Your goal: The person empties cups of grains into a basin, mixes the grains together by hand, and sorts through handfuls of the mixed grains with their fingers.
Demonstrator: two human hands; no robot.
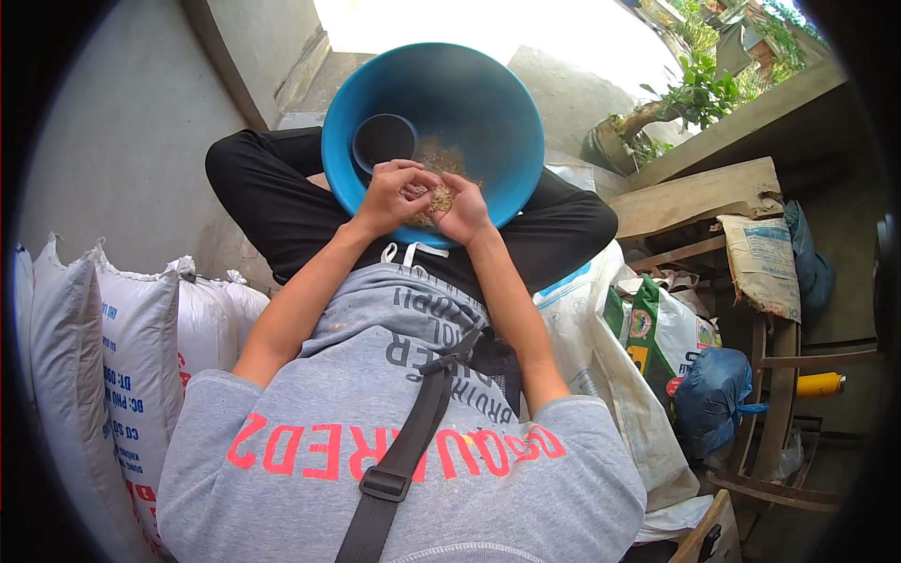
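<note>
A large blue basin [511, 122] sits on my crossed legs. Tan, grain-like material, perhaps mixed with husks [441, 155], lies loose on its bottom. My right hand [463, 212] is cupped, palm up, over the near part of the basin, with some of this grain in it. Just beside it, my left hand [392, 199] has its fingers curled in towards the right palm. What its fingertips pinch is too small to make out. Inside the basin, at the left wall, rests a dark round bowl [385, 141], tilted.
White printed sacks [141, 347] stand along my left side. To my right are more sacks [587, 328], a tied blue plastic bag [713, 394] and a wooden frame [699, 199]. A potted plant [615, 141] stands beyond, at the upper right.
</note>
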